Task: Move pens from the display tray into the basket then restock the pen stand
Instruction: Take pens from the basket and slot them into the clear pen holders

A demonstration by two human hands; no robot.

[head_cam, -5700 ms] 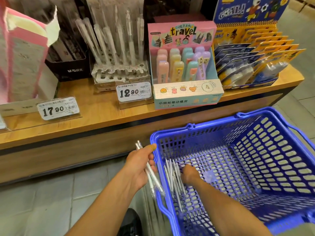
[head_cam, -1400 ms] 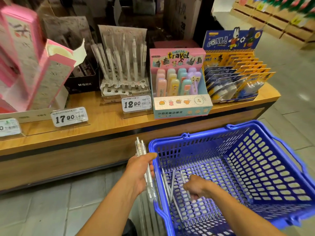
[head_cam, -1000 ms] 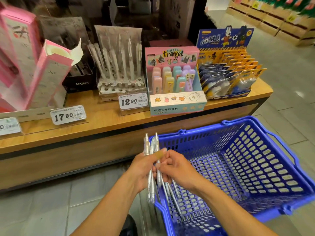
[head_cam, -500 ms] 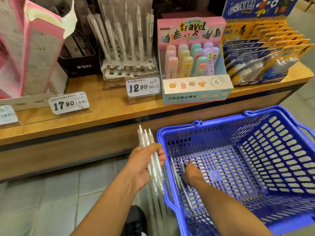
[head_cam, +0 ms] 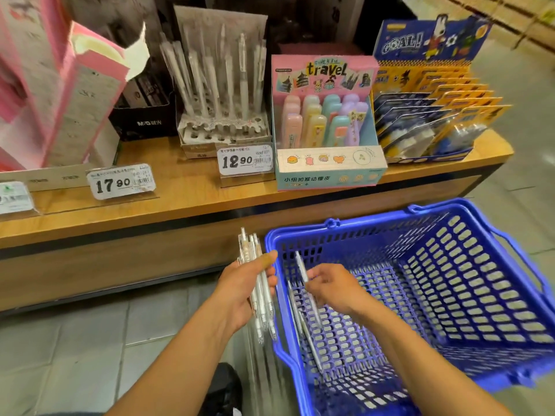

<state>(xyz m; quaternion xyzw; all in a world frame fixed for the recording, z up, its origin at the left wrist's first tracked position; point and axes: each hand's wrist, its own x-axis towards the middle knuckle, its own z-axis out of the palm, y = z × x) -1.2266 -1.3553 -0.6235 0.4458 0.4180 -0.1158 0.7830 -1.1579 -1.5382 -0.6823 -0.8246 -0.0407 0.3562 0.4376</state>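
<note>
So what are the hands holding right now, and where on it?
The left hand grips a bundle of pens around the middle. The right hand pinches one pen near its upper end, over the basket.

Clear pens point(head_cam: 303, 322) in blue basket point(head_cam: 450, 295); count unclear.

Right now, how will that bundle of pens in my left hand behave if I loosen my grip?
The bundle of pens looks smooth, thin and round, so they would likely slip and fan apart. The left hand grips only their middles, so the ends may splay.
</note>
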